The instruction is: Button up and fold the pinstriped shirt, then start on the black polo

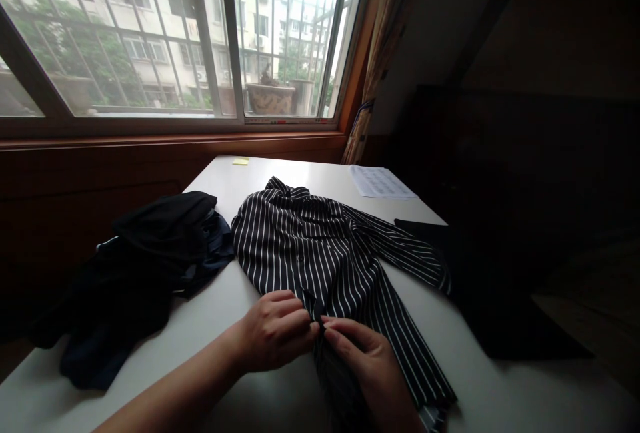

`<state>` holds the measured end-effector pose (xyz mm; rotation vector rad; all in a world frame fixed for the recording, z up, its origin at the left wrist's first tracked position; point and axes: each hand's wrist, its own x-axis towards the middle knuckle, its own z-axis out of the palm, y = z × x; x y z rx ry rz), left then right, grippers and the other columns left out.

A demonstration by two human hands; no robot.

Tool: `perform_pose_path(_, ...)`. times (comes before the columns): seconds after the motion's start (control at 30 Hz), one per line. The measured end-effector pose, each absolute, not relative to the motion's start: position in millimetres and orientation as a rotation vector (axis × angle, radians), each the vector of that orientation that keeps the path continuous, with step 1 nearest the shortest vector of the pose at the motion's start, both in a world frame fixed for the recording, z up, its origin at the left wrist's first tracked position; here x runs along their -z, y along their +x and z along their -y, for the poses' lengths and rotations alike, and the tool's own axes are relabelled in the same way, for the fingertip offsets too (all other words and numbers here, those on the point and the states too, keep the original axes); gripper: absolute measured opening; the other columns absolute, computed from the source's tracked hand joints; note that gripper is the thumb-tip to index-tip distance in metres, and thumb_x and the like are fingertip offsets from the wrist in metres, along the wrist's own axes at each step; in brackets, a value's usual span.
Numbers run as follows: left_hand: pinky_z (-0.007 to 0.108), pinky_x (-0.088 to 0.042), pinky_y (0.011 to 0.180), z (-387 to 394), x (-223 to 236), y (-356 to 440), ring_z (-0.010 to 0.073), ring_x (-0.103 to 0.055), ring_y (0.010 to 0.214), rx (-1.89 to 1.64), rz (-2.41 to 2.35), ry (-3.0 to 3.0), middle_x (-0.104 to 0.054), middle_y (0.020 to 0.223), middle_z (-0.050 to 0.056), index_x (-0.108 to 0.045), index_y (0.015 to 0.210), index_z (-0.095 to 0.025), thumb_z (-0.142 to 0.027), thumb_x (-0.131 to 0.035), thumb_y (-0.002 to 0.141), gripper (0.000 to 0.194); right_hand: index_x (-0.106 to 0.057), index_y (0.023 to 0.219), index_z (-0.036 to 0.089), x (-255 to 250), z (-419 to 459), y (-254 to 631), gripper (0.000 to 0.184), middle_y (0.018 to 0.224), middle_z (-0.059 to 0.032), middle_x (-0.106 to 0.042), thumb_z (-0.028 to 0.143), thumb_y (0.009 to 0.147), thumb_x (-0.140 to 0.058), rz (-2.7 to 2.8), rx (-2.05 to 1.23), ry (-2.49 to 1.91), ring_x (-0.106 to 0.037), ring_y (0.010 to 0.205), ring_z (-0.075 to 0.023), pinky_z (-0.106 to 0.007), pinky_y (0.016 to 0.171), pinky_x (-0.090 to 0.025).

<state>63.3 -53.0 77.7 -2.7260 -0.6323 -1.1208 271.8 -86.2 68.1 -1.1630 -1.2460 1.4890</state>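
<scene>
A dark shirt with thin white stripes [320, 246] lies spread on the white table [210, 320], collar toward the window, one sleeve stretched to the right. My left hand [275, 330] and my right hand [363, 360] meet at the shirt's front near its lower part. Both pinch the striped cloth along the middle line with closed fingers, thumbs almost touching. The hem near my right wrist runs off the near table edge.
A heap of black and dark blue clothes [145, 266] lies at the table's left. A printed sheet [380, 182] and a yellow sticky note [241, 161] sit at the far side. Dark cloth [500, 300] covers the right edge. A barred window [175, 33] stands behind.
</scene>
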Motion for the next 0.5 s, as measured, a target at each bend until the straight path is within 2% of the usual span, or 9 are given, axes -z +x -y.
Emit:
perform_pose_path(0.13,0.031,-0.029,0.055,50.3,-73.7,62.2,0.0129,-0.043,0.058,1.01,0.574,-2.684,-0.05,0.066,-0.002,-0.054,0.082,-0.018,-0.018,-0.053,0.096,0.015,-0.08,0.094,0.022,-66.4,86.4,273.6,0.028,0.109,-0.0106,-0.075,0.046,0.08,-0.077,1.297,-1.457,-1.155,-0.067,0.109,-0.0309,-0.042,0.1,-0.049)
perform_pose_path(0.3,0.029,-0.032,0.051,47.7,-70.0,62.3,0.0122,-0.046,0.056,1.081,0.599,-2.703,-0.053,0.067,-0.002,-0.054,0.084,-0.018,-0.022,-0.05,0.099,0.016,-0.081,0.093,0.023,-67.5,85.5,274.5,0.024,0.113,-0.01,-0.075,0.043,0.081,-0.077,1.353,-1.433,-1.141,-0.067,0.109,-0.03,-0.042,0.102,-0.048)
perform_pose_path(0.4,0.028,-0.035,0.052,47.2,-66.6,62.6,0.012,-0.05,0.058,1.099,0.639,-2.715,-0.057,0.07,-0.001,-0.057,0.1,-0.016,-0.023,-0.054,0.097,0.008,-0.08,0.094,0.022,-68.7,85.5,274.1,0.024,0.112,-0.0103,-0.075,0.043,0.081,-0.077,1.347,-1.444,-1.119,-0.067,0.11,-0.0305,-0.042,0.102,-0.049)
perform_pose_path(0.5,0.028,-0.036,0.053,47.0,-65.2,62.3,0.0129,-0.051,0.06,1.06,0.669,-2.725,-0.06,0.073,0.0,-0.056,0.115,-0.015,-0.024,-0.055,0.097,0.02,-0.08,0.094,0.021,-70.9,85.8,273.1,0.026,0.111,-0.0111,-0.075,0.043,0.081,-0.077,1.333,-1.456,-1.099,-0.067,0.109,-0.0309,-0.043,0.1,-0.05)
